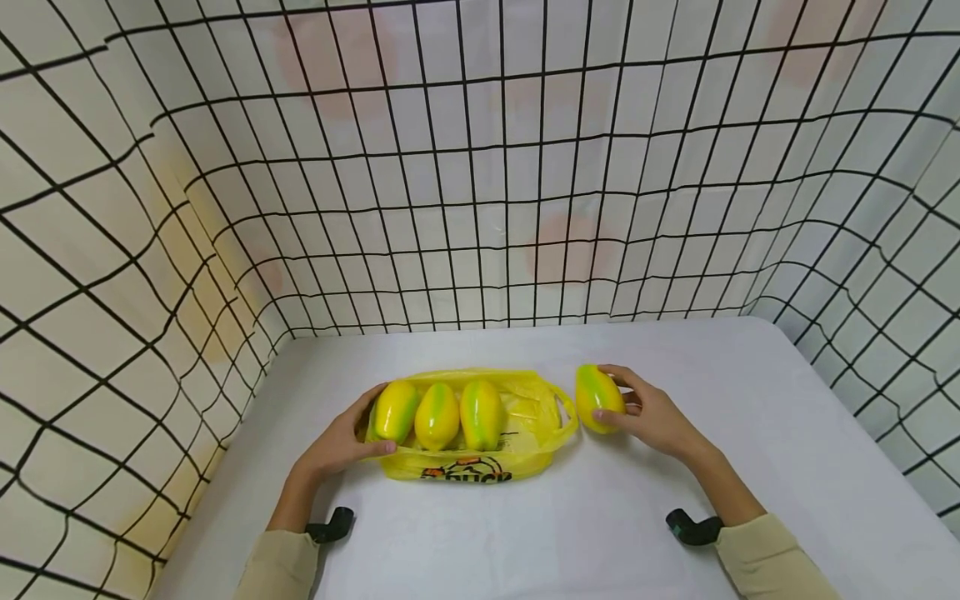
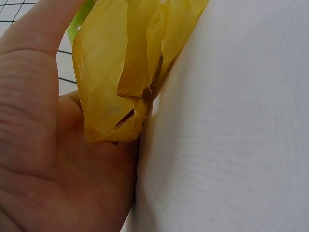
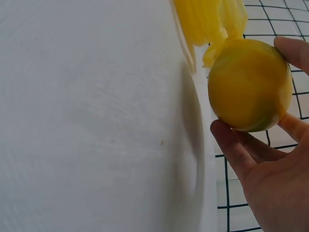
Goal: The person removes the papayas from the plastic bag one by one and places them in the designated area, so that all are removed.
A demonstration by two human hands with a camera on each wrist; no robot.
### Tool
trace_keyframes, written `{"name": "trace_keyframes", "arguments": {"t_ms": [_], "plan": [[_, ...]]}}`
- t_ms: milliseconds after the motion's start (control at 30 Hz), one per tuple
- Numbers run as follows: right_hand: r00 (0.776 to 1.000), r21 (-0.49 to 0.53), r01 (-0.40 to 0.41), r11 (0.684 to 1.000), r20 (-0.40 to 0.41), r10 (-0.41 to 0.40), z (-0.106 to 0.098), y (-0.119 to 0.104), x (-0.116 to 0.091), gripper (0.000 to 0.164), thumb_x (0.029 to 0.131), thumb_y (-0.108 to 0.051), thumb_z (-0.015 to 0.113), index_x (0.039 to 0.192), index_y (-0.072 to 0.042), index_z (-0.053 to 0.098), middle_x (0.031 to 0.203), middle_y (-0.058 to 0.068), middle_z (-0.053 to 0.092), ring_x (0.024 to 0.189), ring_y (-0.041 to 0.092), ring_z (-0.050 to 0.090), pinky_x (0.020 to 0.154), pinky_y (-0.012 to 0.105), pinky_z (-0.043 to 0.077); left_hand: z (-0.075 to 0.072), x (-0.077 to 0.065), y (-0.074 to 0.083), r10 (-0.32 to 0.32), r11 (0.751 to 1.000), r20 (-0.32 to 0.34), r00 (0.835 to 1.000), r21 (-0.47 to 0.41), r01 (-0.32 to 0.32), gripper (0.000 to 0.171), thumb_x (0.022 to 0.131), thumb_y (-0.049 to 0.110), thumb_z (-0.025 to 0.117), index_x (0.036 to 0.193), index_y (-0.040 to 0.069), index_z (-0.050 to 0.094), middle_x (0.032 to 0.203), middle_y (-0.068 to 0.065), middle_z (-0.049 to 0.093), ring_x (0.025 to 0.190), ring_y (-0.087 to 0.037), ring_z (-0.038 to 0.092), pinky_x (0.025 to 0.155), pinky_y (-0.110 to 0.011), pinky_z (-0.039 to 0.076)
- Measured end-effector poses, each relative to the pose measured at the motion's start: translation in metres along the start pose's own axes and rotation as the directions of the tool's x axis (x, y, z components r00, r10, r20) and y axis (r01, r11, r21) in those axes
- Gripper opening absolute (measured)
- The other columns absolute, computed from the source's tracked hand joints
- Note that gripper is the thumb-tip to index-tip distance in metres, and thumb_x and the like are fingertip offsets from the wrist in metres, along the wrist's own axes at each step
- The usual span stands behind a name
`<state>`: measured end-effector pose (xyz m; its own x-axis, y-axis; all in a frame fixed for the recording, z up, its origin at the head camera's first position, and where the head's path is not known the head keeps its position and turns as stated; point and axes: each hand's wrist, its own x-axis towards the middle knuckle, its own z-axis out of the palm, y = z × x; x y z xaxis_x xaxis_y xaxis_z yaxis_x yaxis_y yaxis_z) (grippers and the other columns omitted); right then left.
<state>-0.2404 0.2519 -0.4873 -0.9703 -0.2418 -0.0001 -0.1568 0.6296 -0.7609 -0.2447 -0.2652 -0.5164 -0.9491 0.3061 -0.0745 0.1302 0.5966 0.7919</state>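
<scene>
A yellow plastic bag [image 1: 480, 463] lies on its side, its opening up, with printed lettering on the front. Three yellow-green mangoes [image 1: 437, 417] sit in a row in its left part. At the left end, my left hand [image 1: 347, 433] holds the bag with the thumb in front and the fingers behind. In the left wrist view, the crumpled bag end [image 2: 106, 96] rests in the palm. My right hand [image 1: 654, 415] grips another mango [image 1: 597, 398] just right of the bag handle [image 1: 566, 412]. Thumb and fingertips surround this mango [image 3: 249, 85] in the right wrist view, close above the table.
A white-covered table [image 1: 495, 542] extends under both hands. Black wire grid panels [image 1: 480, 179] backed by pale cloth enclose it at the back and on both sides. A black wrist device [image 1: 332, 525] is worn on the left wrist, and another [image 1: 693, 528] on the right.
</scene>
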Motion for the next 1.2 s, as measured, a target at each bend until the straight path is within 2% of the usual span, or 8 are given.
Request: {"name": "trace_keyframes", "arguments": {"t_ms": [400, 667, 967, 1200], "plan": [[1.0, -0.01, -0.009, 1.0, 0.028, 0.009, 0.003, 0.0044, 0.0003, 0.08, 0.091, -0.048, 0.077, 0.156, -0.023, 0.039, 0.155, 0.026, 0.044, 0.124, 0.041, 0.061, 0.099, 0.051, 0.058, 0.0004, -0.0014, 0.0019, 0.005, 1.0, 0.003, 1.0, -0.014, -0.005, 0.117, 0.072, 0.049, 0.09, 0.164, 0.029, 0.021, 0.167, -0.007, 0.033, 0.152, -0.036, 0.035, 0.123, -0.067, 0.024], [0.999, 0.0, -0.017, 1.0, 0.049, 0.017, 0.0049, 0.0045, -0.0001, 0.078, 0.091, -0.049, 0.076, 0.156, -0.025, 0.039, 0.156, 0.025, 0.043, 0.124, 0.04, 0.062, 0.096, 0.05, 0.059, 0.0003, -0.0002, -0.0013, 0.023, 1.0, -0.009, 1.0, -0.012, -0.023, 0.117, 0.071, 0.048, 0.091, 0.164, 0.029, 0.022, 0.167, -0.007, 0.033, 0.153, -0.037, 0.034, 0.123, -0.068, 0.025], [0.999, -0.015, -0.016, 1.0, 0.031, 0.016, 0.0054, 0.0036, -0.003, 0.079, 0.089, -0.049, 0.077, 0.155, -0.024, 0.041, 0.155, 0.024, 0.046, 0.13, 0.042, 0.057, 0.106, 0.053, 0.054, -0.0003, -0.0019, 0.0012, 0.018, 0.999, -0.003, 1.0, -0.026, -0.018, 0.119, 0.071, 0.047, 0.092, 0.164, 0.028, 0.021, 0.169, -0.007, 0.029, 0.155, -0.036, 0.031, 0.125, -0.064, 0.023], [0.999, 0.001, 0.004, 1.0, 0.033, -0.004, 0.0049, 0.005, -0.0037, 0.078, 0.09, -0.047, 0.078, 0.155, -0.024, 0.042, 0.155, 0.022, 0.046, 0.129, 0.042, 0.058, 0.105, 0.051, 0.055, 0.0003, -0.0029, 0.0018, 0.026, 0.999, -0.01, 1.0, -0.028, -0.026, 0.118, 0.071, 0.048, 0.092, 0.164, 0.028, 0.021, 0.168, -0.007, 0.031, 0.154, -0.037, 0.033, 0.124, -0.065, 0.025]]}}
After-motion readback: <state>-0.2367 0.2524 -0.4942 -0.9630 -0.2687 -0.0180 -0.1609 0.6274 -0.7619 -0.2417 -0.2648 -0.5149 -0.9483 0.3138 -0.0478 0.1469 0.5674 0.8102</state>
